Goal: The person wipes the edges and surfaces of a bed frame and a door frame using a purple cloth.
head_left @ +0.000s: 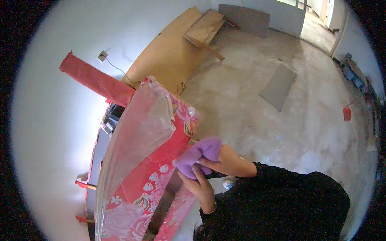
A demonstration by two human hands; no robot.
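A purple cloth (192,158), soft and bunched into folds, is held between my two hands in front of my body. My left hand (201,188) grips its lower edge, thumb pressed against the fabric. From the right side, my right hand (230,161) closes round the other end, and part of its fingers is hidden by the folds. Just left of the hands lies a long padded piece covered in red and pink floral fabric (148,172). Clear plastic sheeting (136,120) drapes over its far left part, and a dark brown strip (167,201) crosses the near part.
A red fabric-covered board (96,83) sticks out toward the wall, below a socket (103,56) with a cord. Wooden panels (165,48) lean at the back left. A grey board (279,86) lies on the floor, and a red dustpan-like item (347,114) is at far right.
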